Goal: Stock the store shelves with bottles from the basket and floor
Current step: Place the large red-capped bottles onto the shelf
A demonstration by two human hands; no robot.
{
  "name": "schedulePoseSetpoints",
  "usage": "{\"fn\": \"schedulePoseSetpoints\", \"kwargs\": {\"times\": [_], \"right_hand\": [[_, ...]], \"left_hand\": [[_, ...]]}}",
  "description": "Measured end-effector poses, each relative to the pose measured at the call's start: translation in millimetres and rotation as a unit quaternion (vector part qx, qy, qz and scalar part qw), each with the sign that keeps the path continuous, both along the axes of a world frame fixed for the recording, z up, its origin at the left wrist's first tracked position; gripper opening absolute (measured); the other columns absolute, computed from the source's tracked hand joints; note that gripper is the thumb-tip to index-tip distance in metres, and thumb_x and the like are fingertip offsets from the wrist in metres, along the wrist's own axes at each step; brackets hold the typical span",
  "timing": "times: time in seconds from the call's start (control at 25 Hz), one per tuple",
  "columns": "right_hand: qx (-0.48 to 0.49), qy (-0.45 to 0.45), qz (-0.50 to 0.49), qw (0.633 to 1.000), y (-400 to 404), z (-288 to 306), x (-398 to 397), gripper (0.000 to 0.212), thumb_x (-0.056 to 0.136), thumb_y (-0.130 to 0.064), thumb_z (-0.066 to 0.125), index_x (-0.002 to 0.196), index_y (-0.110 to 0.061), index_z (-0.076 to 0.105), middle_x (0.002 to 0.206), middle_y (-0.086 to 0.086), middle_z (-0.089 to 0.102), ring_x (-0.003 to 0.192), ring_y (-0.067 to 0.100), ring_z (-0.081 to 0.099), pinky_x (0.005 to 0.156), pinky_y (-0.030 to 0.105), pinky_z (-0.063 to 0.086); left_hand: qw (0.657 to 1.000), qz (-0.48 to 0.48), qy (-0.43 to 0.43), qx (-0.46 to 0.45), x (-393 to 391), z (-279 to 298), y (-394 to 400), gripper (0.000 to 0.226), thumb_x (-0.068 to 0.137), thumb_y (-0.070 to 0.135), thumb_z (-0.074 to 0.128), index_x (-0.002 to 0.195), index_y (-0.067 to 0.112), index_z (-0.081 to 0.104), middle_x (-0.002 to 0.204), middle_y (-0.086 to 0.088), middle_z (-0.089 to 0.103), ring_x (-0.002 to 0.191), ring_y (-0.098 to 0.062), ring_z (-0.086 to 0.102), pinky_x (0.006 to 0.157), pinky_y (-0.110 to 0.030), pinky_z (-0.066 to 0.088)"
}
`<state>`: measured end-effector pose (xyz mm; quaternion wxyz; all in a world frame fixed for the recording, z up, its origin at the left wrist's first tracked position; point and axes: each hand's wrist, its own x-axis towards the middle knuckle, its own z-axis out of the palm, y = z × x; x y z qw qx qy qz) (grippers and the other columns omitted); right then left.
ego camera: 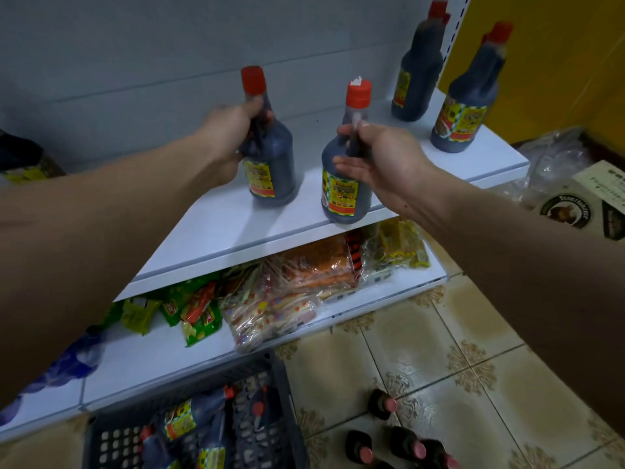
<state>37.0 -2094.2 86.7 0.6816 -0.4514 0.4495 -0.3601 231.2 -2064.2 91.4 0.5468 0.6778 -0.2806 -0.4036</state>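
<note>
A: Where's each sauce bottle?

B: Both upright on the upper shelf [209,231]. My left hand [226,130] fingers grip the left sauce bottle [269,157] neck; my right hand [382,157] loosely wraps the right sauce bottle [340,184], at 3 o'clock from the left one.

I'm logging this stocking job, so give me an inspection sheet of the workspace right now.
Surface: white upper shelf, mostly bare between bottles.
Job's things: left bottle and right bottle upright on the shelf, the right one near the front edge; two more shelf bottles at the far right; basket with bottles lying in it; floor bottles standing on the tiles.
Clutter: snack packets on the lower shelf; plastic bag and a box at right.
Grippers: left hand grips the left bottle's neck; right hand at the right bottle's neck, fingers loose.
Cables: nothing seen.
Surroundings: grey back panel, yellow wall, tiled floor.
</note>
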Motion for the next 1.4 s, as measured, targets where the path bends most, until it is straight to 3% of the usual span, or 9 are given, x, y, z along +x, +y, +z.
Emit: {"fn": "schedulePoseSetpoints", "kwargs": {"times": [0.12, 0.24, 0.4, 0.56, 0.68, 0.88, 1.08, 1.24, 1.4], "right_hand": [[-0.001, -0.012, -0.015, 1.0, -12.2, -1.3, 12.8, 0.028, 0.106, -0.025, 0.042, 0.106, -0.005, 0.062, 0.105, 0.01, 0.062, 0.076, 0.022, 0.068, 0.067, 0.024, 0.059], [-0.007, 0.008, -0.015, 1.0, -20.7, -1.9, 16.2, 0.031, 0.105, -0.023, 0.042, 0.116, -0.002, 0.062, 0.104, 0.01, 0.062, 0.072, 0.022, 0.068, 0.066, 0.024, 0.06], [-0.088, 0.121, -0.05, 0.988, -20.6, -9.4, 11.2, 0.027, 0.098, -0.038, 0.054, 0.106, -0.012, 0.06, 0.096, 0.009, 0.064, 0.071, 0.023, 0.07, 0.072, 0.039, 0.063], [-0.167, 0.23, -0.119, 0.951, -14.9, -34.7, 7.7, 0.066, 0.076, -0.053, 0.076, 0.124, -0.022, 0.042, 0.122, 0.003, 0.046, 0.112, 0.02, 0.056, 0.089, 0.035, 0.053], [-0.172, 0.274, -0.077, 0.943, -16.9, -55.9, 15.1, 0.098, 0.067, -0.05, 0.085, 0.144, -0.029, 0.027, 0.144, 0.001, 0.033, 0.133, 0.023, 0.041, 0.108, 0.044, 0.045], [-0.224, 0.251, -0.056, 0.94, -22.1, -75.8, 25.6, 0.107, 0.07, -0.034, 0.088, 0.151, -0.027, 0.018, 0.151, 0.004, 0.032, 0.134, 0.025, 0.043, 0.109, 0.042, 0.045], [-0.24, 0.225, -0.051, 0.943, -30.3, -92.4, 28.2, 0.107, 0.066, -0.032, 0.086, 0.15, -0.033, 0.021, 0.146, 0.002, 0.043, 0.126, 0.03, 0.052, 0.094, 0.053, 0.055], [-0.255, 0.244, -0.039, 0.935, -40.4, -96.6, 23.2, 0.1, 0.074, -0.027, 0.085, 0.152, -0.028, 0.021, 0.145, 0.002, 0.044, 0.129, 0.026, 0.051, 0.105, 0.046, 0.049], [-0.253, 0.236, -0.012, 0.938, -53.8, -96.8, 11.7, 0.102, 0.073, -0.022, 0.086, 0.151, -0.032, 0.021, 0.143, 0.001, 0.047, 0.128, 0.025, 0.051, 0.104, 0.049, 0.049]], "left_hand": [[0.999, -0.005, -0.038, 0.009, 13.0, -8.5, -6.9, 0.011, 0.091, 0.021, 0.064, 0.102, 0.018, 0.063, 0.085, 0.006, 0.064, 0.066, 0.0, 0.059, 0.065, -0.018, 0.045], [0.998, -0.03, -0.052, 0.004, 19.6, -9.0, -9.4, 0.011, 0.086, 0.013, 0.068, 0.095, 0.018, 0.065, 0.085, 0.002, 0.065, 0.074, -0.005, 0.061, 0.074, -0.022, 0.047], [0.994, 0.011, -0.098, -0.047, 28.9, -22.3, -3.7, 0.016, 0.082, 0.015, 0.075, 0.088, 0.02, 0.062, 0.087, 0.0, 0.062, 0.079, -0.012, 0.061, 0.084, -0.035, 0.053], [0.98, 0.014, -0.195, 0.043, 39.8, -58.3, 3.3, 0.089, 0.059, 0.041, 0.09, 0.132, 0.037, 0.039, 0.132, -0.004, 0.045, 0.116, -0.025, 0.055, 0.094, -0.047, 0.052], [0.977, -0.03, -0.205, 0.042, 31.3, -72.4, -7.3, 0.113, 0.061, 0.032, 0.091, 0.146, 0.04, 0.019, 0.149, -0.005, 0.035, 0.13, -0.032, 0.046, 0.1, -0.055, 0.048], [0.988, -0.009, -0.153, 0.012, 22.2, -79.9, -25.7, 0.103, 0.063, 0.016, 0.09, 0.143, 0.03, 0.027, 0.133, 0.012, 0.044, 0.128, -0.023, 0.046, 0.099, -0.049, 0.049], [0.983, -0.012, -0.182, 0.032, 26.5, -83.7, -38.9, 0.101, 0.063, 0.014, 0.09, 0.141, 0.03, 0.029, 0.129, 0.011, 0.048, 0.123, -0.025, 0.049, 0.097, -0.051, 0.051], [0.978, -0.023, -0.204, 0.032, 21.1, -86.4, -52.7, 0.101, 0.062, 0.018, 0.09, 0.142, 0.032, 0.029, 0.137, 0.007, 0.048, 0.126, -0.028, 0.049, 0.095, -0.053, 0.052], [0.974, -0.035, -0.223, 0.005, 5.2, -89.9, -71.6, 0.096, 0.064, 0.023, 0.088, 0.141, 0.032, 0.031, 0.137, 0.006, 0.051, 0.122, -0.026, 0.052, 0.094, -0.046, 0.053]]}}
